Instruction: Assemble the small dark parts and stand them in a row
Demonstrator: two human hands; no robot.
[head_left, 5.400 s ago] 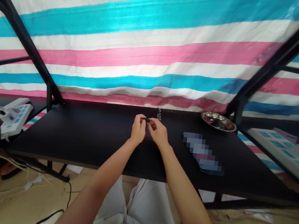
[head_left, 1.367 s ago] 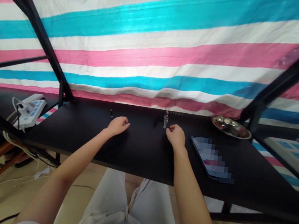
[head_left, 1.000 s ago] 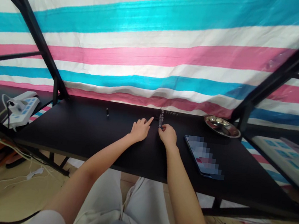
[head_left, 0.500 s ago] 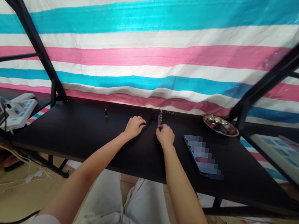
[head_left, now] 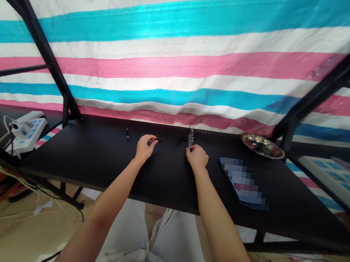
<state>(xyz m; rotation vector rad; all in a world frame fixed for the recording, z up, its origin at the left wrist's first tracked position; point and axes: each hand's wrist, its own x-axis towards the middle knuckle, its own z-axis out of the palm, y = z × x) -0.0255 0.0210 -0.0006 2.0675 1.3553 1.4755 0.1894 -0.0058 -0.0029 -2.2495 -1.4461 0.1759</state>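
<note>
My left hand (head_left: 145,147) hovers just above the black table (head_left: 95,155), fingers curled in a pinch around a small dark part (head_left: 157,140) that sticks out to the right. My right hand (head_left: 197,157) rests on the table with fingers closed. Its fingertips touch a short row of small clear pieces (head_left: 190,138); what it grips is hidden. A small black part (head_left: 127,134) lies alone on the table, left of my left hand. Several tiny dark bits (head_left: 201,131) lie in a row at the table's far edge.
A round metal dish (head_left: 262,145) sits at the back right. A phone (head_left: 243,182) lies flat to the right of my right hand. A white power strip (head_left: 26,132) with cables is on the left shelf. Black frame posts stand at both back corners.
My left hand reached to the dark bits beside my right hand, closed, then drew back left in a pinch. My right hand stayed by the clear pieces.
</note>
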